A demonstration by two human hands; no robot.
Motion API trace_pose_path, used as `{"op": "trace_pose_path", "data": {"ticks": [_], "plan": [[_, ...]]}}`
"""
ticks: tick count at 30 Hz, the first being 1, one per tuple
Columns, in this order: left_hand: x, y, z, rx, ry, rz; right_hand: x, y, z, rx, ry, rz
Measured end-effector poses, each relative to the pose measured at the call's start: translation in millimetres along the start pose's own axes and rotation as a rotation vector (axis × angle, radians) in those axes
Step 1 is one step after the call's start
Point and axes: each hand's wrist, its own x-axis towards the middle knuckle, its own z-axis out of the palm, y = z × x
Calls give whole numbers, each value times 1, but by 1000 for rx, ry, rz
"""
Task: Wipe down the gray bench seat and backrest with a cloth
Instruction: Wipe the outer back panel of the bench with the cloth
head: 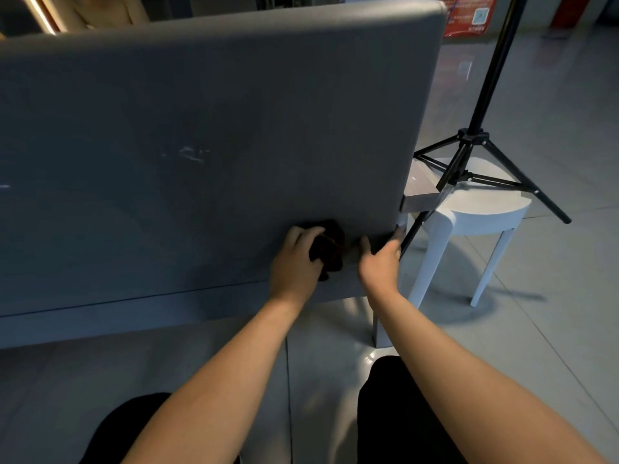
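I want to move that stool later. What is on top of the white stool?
A pale box lies on the white stool, and a black tripod leg crosses in front. The bench backrest hides the box's left end.

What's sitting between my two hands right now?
In the head view, the dark cloth, held by your left hand, then a short bare strip of gray bench before your right hand.

dark cloth [330,249] on gray bench [201,112]
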Motion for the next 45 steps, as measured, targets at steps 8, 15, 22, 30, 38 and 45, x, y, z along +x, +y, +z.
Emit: {"op": "trace_pose_path", "data": {"ticks": [8,15,22,30,38,45], "plan": [[17,10,7,-69,166,-60,2,2,8,80,2,31],[13,25,40,13,4,-102,2,5,5,86,-31,40],[14,9,-7,-92,119,-273,-3,-6,9,72,-17,58],[4,-1,-27,-340,378,-483,-7,-3,8,87,-15,52],[22,30,21,-327,330,-363,1,7,-1,83,-22,35],[28,31,22,-197,275,-242,-2,1,-1,97,3,28]]}}
